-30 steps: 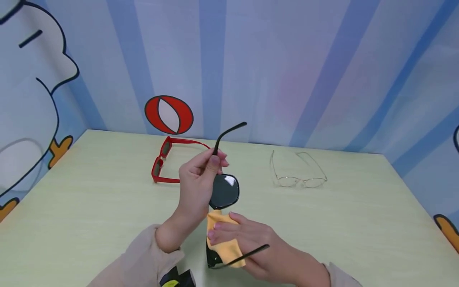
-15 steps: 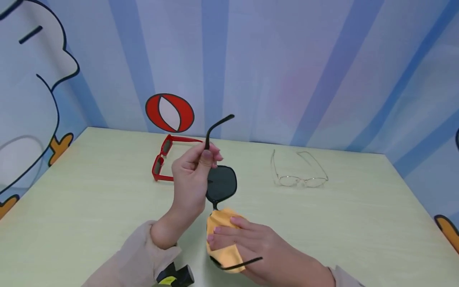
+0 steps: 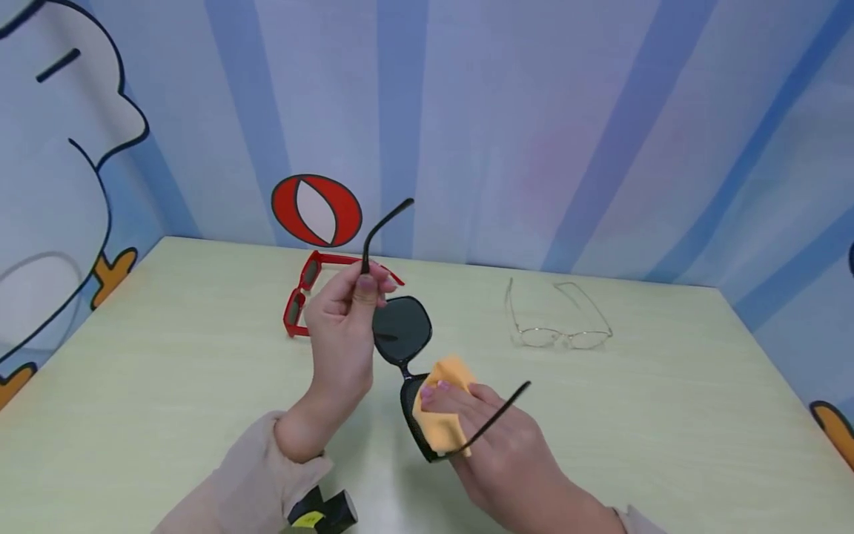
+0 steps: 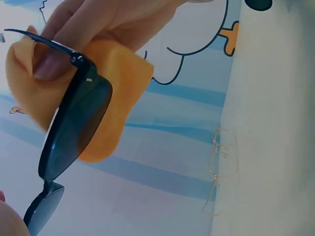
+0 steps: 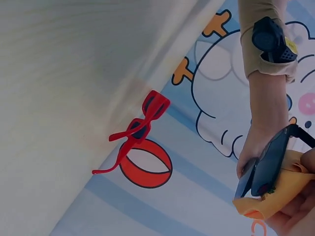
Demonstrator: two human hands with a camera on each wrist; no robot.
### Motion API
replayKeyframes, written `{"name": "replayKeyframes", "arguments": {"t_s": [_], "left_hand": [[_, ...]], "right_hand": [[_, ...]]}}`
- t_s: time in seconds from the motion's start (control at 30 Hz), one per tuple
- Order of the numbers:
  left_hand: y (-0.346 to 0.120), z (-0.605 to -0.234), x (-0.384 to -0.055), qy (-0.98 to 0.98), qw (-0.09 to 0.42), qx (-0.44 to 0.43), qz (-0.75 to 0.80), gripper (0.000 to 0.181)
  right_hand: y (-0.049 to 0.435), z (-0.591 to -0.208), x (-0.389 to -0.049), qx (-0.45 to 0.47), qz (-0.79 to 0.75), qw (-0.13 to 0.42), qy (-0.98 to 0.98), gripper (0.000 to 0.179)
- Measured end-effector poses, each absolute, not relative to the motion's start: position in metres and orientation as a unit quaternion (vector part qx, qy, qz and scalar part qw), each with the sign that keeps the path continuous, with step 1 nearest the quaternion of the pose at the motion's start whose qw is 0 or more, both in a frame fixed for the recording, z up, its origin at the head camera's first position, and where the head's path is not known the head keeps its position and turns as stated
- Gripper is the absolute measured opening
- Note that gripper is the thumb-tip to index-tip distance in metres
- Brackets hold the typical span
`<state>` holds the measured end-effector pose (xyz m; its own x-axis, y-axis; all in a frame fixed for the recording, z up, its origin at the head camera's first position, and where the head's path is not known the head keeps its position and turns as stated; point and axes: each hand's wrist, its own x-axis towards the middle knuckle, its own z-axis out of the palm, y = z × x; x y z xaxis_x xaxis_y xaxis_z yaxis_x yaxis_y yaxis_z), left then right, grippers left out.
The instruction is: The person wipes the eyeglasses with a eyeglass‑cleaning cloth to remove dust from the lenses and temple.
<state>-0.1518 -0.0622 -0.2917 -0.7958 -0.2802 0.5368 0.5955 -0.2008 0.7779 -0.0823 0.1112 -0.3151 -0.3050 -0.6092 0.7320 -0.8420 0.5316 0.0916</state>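
Note:
A pair of black sunglasses (image 3: 402, 330) is held up over the table. My left hand (image 3: 342, 334) pinches one temple arm between thumb and fingers, and its curved tip sticks up above them. My right hand (image 3: 510, 441) grips a yellow-orange cloth (image 3: 445, 432) at the nearer lens, part of which shows dark beside it. The other temple arm crosses in front of the right hand. In the left wrist view the cloth (image 4: 118, 69) lies behind the tinted lens (image 4: 78, 128). In the right wrist view the thumb presses on the cloth (image 5: 290, 189) beside the lens.
Red sunglasses (image 3: 293, 308) lie behind my left hand on the pale table (image 3: 667, 415). Thin wire-framed glasses (image 3: 563, 338) lie open at the back right. A black device (image 3: 327, 512) is strapped at my left sleeve. A printed blue backdrop (image 3: 480, 133) stands behind the table.
My left hand has moved left and slightly up with the sunglasses, uncovering more of the red pair's temple arm. The right hand and cloth have shifted up and right, exposing part of the nearer lens.

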Motion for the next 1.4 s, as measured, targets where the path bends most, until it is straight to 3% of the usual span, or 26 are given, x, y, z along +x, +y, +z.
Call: {"name": "replayKeyframes", "arguments": {"t_s": [0.23,0.4,0.7,0.93,1.0,1.1,1.27,1.4], "left_hand": [[-0.068,-0.286,-0.154,-0.535,0.317,-0.140,-0.770,0.023],[-0.064,-0.284,-0.150,-0.531,0.323,-0.140,-0.771,0.020],[-0.055,-0.291,-0.145,-0.529,0.277,-0.115,-0.794,0.016],[-0.056,-0.290,-0.146,-0.533,0.282,-0.106,-0.791,0.021],[-0.058,-0.290,-0.148,-0.537,0.279,-0.090,-0.791,0.021],[-0.060,-0.291,-0.150,-0.541,0.281,-0.069,-0.790,0.019],[-0.062,-0.291,-0.153,-0.536,0.303,-0.064,-0.785,0.018],[-0.060,-0.291,-0.152,-0.529,0.307,-0.065,-0.788,0.018]], "right_hand": [[0.125,-0.312,-0.083,0.545,0.250,0.287,-0.747,0.029],[0.127,-0.310,-0.088,0.602,0.224,0.240,-0.728,0.028],[0.111,-0.309,-0.092,0.613,0.160,0.264,-0.727,0.027],[0.108,-0.311,-0.089,0.528,0.208,0.269,-0.778,0.049],[0.110,-0.311,-0.090,0.515,0.230,0.254,-0.786,0.046],[0.117,-0.310,-0.092,0.528,0.279,0.189,-0.779,0.029],[0.128,-0.306,-0.093,0.522,0.391,0.023,-0.757,0.026],[0.129,-0.306,-0.091,0.518,0.423,-0.016,-0.743,0.025]]}}
